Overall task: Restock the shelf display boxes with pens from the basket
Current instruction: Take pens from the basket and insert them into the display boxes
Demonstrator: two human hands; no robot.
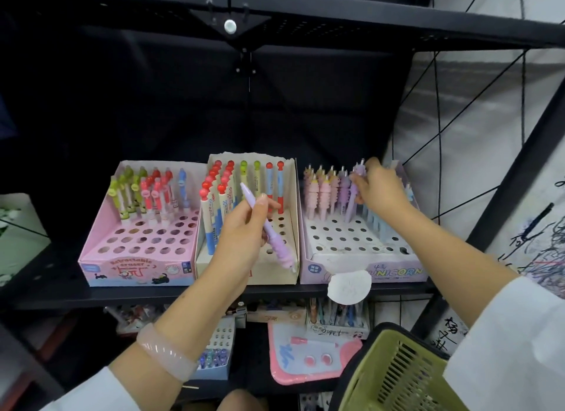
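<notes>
Three display boxes stand on the black shelf: a pink box [107, 251] at the left, a cream box [292, 196] in the middle and a white unicorn box [367, 270] at the right. My left hand [241, 230] holds a purple pen [275, 242] tilted in front of the cream box. Over the back rows of the unicorn box, my right hand [382, 187] pinches a purple unicorn pen [354, 187] that stands among the others. The green basket [394, 377] hangs at the lower right, under my right arm.
A black upper shelf [275, 28] hangs close overhead. Below the shelf lie a pink drawing board [312, 355], more pen boxes [214, 355] and price labels. A round white tag [348, 287] hangs at the shelf edge. Scribbled paper [535, 236] covers the right wall behind wire struts.
</notes>
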